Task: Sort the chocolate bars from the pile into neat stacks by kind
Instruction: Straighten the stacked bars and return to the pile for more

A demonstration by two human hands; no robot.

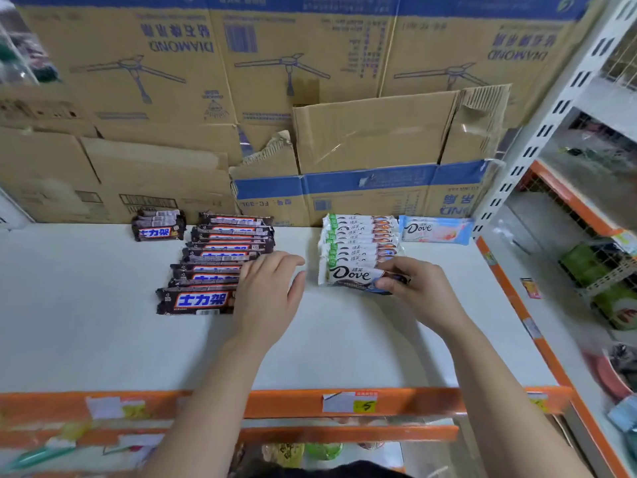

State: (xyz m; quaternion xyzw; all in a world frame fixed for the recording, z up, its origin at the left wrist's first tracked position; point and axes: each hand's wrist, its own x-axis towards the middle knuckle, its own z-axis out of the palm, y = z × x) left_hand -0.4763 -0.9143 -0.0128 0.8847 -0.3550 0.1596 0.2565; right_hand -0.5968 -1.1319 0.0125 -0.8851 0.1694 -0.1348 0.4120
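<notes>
On the white shelf [344, 339], dark brown Snickers bars [220, 257] lie in a long overlapping row, with a small stack of shorter dark bars [158, 225] behind it on the left. White Dove bars [358, 243] form a second overlapping row on the right. A light blue Dove bar [436, 229] lies alone at the back right. My left hand [265, 294] rests flat, fingers straight, on the right ends of the nearest Snickers bars. My right hand [413, 284] pinches the right end of the front Dove bar [351, 276].
Cardboard boxes [362, 139] stand as a wall along the back of the shelf. An orange shelf rail [293, 403] with price tags runs along the front edge. A white slotted upright [537, 132] and wire shelves with goods stand at the right.
</notes>
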